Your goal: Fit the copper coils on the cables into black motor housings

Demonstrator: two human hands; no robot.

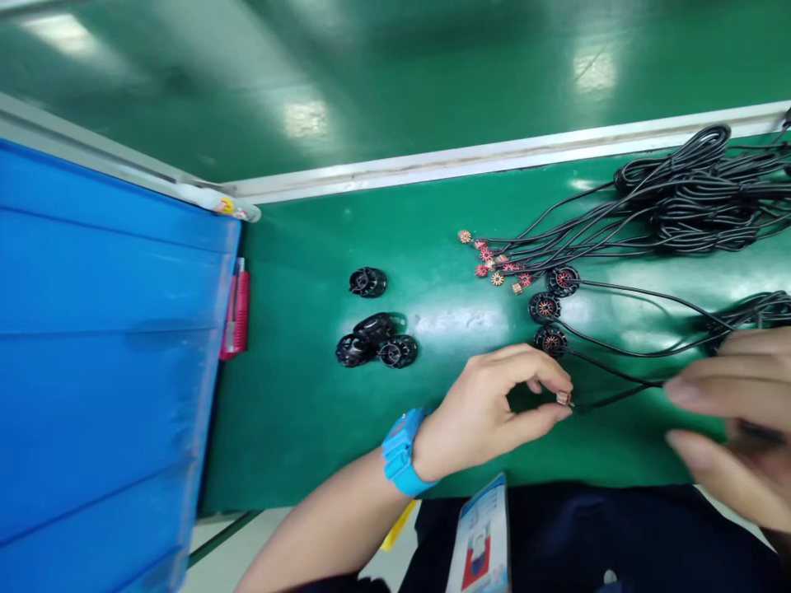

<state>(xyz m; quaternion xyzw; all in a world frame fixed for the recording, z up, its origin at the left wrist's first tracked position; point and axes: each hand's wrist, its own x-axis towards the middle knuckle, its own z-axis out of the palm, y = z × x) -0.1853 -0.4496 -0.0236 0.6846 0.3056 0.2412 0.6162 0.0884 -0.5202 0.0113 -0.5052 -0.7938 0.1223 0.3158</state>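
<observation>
My left hand (pixel 494 399), with a blue watch on its wrist, pinches a small copper-wound coil (pixel 563 398) between thumb and fingertips. A black cable runs from this coil toward my right hand (pixel 735 412). That hand is blurred at the right edge, thumb and fingers apart at the tips; something dark shows inside it, its grip unclear. Just beyond my left fingers, three black round housings (pixel 545 307) sit in a column, each with a wound coil inside and a cable leading right. Further left lie several similar black housings (pixel 399 352) without cables.
Several loose red and copper coils (pixel 486 256) lie on the green table (pixel 297 428), their cables running to a black cable bundle (pixel 698 198). Left stand a blue bin (pixel 111 329), a red cutter knife (pixel 241 313) and a white bottle (pixel 216 200). A pale ledge (pixel 395 169) borders the back.
</observation>
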